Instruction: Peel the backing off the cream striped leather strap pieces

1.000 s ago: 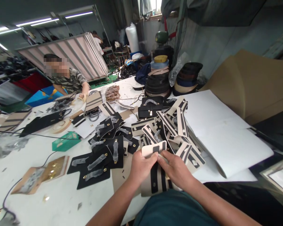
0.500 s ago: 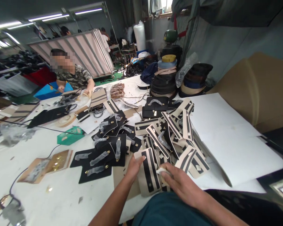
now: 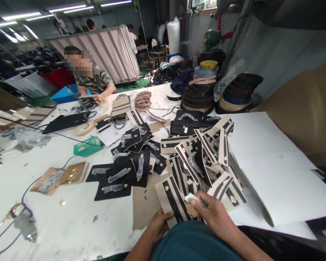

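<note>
A beige piece with black stripes (image 3: 171, 195) lies flat at the table's near edge. My left hand (image 3: 159, 225) curls on its lower left corner at the table edge. My right hand (image 3: 213, 214) rests on its right side, fingers pinched on a small white scrap (image 3: 192, 198). Just beyond lies a heap of striped beige pieces (image 3: 206, 159). To the left lie several black pieces (image 3: 125, 174) with gold studs and clear wrapping.
Large white sheets (image 3: 271, 163) cover the right. Stacked tape rolls (image 3: 203, 90) stand at the back. A green box (image 3: 88, 146), a brown card of gold fittings (image 3: 59, 177) and a corded tool (image 3: 24, 224) lie to the left. Another person (image 3: 91, 78) works across the table.
The striped piece went from raised between both hands to lying flat on the table. My left hand slid down to its lower corner. My right hand now pinches a white scrap.
</note>
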`<state>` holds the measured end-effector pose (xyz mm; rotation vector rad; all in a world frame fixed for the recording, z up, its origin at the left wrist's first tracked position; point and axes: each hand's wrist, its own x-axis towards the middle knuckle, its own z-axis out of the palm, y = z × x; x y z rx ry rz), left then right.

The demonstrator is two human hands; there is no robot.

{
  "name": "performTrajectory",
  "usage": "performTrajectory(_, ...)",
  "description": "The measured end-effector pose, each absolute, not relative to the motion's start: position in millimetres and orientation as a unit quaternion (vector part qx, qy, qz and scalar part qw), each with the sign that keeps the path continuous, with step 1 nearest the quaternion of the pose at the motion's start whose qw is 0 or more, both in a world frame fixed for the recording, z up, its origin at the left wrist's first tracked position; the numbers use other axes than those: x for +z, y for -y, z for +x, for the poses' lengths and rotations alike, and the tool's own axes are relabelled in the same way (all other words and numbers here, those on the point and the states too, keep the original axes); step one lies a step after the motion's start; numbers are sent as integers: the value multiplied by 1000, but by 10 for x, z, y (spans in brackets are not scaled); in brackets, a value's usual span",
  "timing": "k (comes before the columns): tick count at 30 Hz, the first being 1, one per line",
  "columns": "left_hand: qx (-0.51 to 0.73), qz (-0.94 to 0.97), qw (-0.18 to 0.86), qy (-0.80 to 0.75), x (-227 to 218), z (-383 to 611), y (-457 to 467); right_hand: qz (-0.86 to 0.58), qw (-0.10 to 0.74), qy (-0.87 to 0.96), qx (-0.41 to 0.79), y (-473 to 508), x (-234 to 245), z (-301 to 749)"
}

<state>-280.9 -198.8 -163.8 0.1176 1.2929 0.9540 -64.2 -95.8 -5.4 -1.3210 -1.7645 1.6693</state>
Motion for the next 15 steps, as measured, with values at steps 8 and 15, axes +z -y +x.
performTrajectory(8,429,134,693,-564,-1551,-2701,1979,-497,186,590,609,977,-69,-571)
performTrajectory(15,447,164,649,-594,-1183,-2779,1790,-479,161,622,598,1027,-110,-517)
